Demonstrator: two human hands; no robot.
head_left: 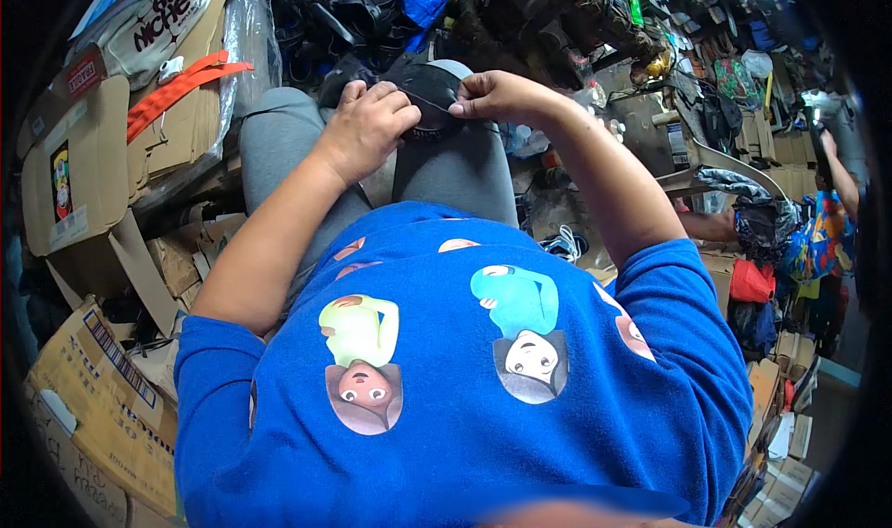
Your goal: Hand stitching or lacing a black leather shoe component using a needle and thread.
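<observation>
Black, rounded, smooth-surfaced item [437,87] on a lap in grey cloth trousers [455,180].
Left hand [365,130]: half-curled over the item's left side, grip unclear. Right hand [500,98]: thumb and forefinger pinched at its right edge, anything between too small to tell. Beyond: crumpled blue plastic sheet [426,3]; left, brown cardboard carton [93,119], flat orange strips [181,87].

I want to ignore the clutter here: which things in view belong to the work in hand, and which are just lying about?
In hand:
- black item, exact kind unclear
- left hand, at its left side
- right hand, pinched at its right edge

Apparently lying about:
- orange-red strips
- brown cardboard box
- yellow box
- blue plastic
- laced shoe
</observation>
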